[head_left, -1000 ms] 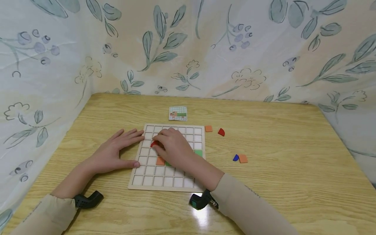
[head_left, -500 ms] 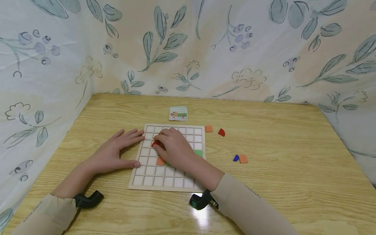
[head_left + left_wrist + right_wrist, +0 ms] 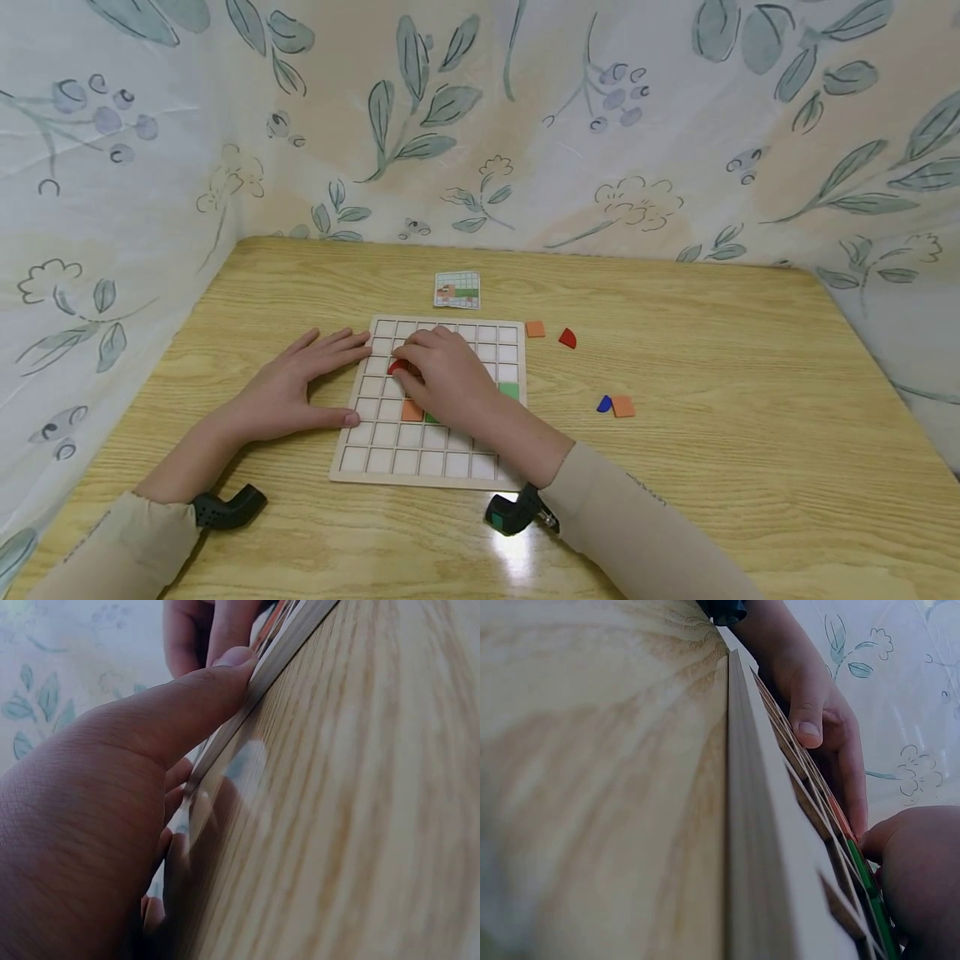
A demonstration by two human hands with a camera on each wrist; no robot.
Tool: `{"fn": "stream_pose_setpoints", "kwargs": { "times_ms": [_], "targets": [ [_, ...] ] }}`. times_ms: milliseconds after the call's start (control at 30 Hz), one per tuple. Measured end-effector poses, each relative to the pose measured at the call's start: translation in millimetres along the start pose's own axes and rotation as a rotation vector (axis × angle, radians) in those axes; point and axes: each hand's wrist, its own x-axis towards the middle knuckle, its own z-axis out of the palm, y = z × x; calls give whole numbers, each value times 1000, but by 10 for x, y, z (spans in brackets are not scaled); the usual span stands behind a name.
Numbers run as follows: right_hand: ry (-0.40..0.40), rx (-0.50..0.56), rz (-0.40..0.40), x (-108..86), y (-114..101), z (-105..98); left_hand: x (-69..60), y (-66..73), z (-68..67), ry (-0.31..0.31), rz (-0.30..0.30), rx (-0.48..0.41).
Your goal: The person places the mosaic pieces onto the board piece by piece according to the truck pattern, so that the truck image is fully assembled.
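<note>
A square grid board [image 3: 352,477] lies on the table. My left hand [image 3: 281,396] rests at its left edge, fingers spread and the thumb on the rim; the left wrist view shows the thumb [image 3: 187,705] against the board's edge. Over the board's upper middle, my right hand [image 3: 450,375] pinches a red piece [image 3: 396,367] between thumb and fingers, partly hidden. An orange square [image 3: 412,410] sits in a cell just below that hand, beside a partly covered green piece [image 3: 432,417]. Another green square [image 3: 509,391] lies at the board's right side. Cells under the right hand are hidden.
A small picture card [image 3: 457,290] lies behind the board. To the board's right are an orange square [image 3: 535,329], a red quarter-circle [image 3: 567,337], a blue piece [image 3: 604,404] and another orange square [image 3: 623,406]. A patterned cloth [image 3: 525,125] hangs behind the table.
Both hands keep nearly the same places, and the red piece stays in the right hand's fingers. The whole head view has shifted very slightly.
</note>
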Motion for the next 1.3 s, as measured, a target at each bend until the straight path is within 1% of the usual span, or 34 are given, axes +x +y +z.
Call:
{"fn": "stream_pose_setpoints", "kwargs": {
  "times_ms": [167, 367, 533, 700, 933, 1067, 1167, 1300],
  "targets": [
    [3, 5, -4, -6, 14, 2, 7, -10, 25, 5, -9, -14],
    [19, 11, -35, -32, 3, 10, -17, -12, 35, 5, -5, -13],
    [53, 36, -68, -113, -17, -41, -34, -4, 44, -14, -18, -9],
    [93, 27, -86, -196, -1, -101, -42, 2, 57, 5, -16, -11],
    [102, -24, -48, -279, 55, -172, -37, 9, 35, 22, -12, -12],
    [118, -8, -26, -324, 99, -226, -29, 18, 19, 19, -10, -5],
    [134, -3, -17, -373, 160, -268, -20, 20, 13, 16, -10, 1],
    [141, -22, 17, -443, 273, -332, -11, 15, 11, 13, -6, 10]
  ]
}}
